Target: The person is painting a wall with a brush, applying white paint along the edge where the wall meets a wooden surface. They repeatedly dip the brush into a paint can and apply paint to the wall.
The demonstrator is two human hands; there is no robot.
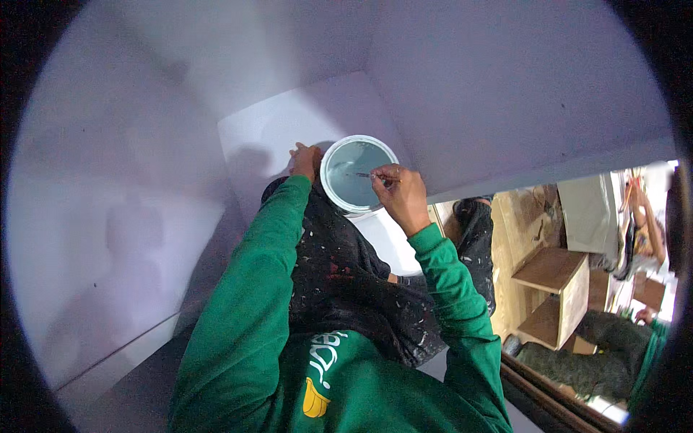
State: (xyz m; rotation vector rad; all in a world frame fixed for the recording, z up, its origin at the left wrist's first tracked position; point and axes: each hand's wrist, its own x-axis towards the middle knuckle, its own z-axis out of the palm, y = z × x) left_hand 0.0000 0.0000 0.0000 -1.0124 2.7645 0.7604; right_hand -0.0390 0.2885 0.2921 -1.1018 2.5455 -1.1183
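A round white bucket (329, 189) stands in front of me with pale grey-blue liquid (354, 155) inside. Over its right rim comes my right hand (403, 195), fingers pinched around a thin, dark, brush-like tool (363, 175). The tool points left across the bucket's mouth; whether its tip touches the liquid I cannot tell. My left hand (307, 160) is just left of the bucket, fingers spread over the white panel behind it. Nothing shows in that hand, though its palm is hidden.
Pale walls (491, 94) close in on the left, back and right. My paint-spattered dark trousers (339, 267) are close to the bucket. Beyond an edge at right are a wooden floor (509, 231), an open wooden box unit (556, 296) and other people, one in a green sleeve (653, 353).
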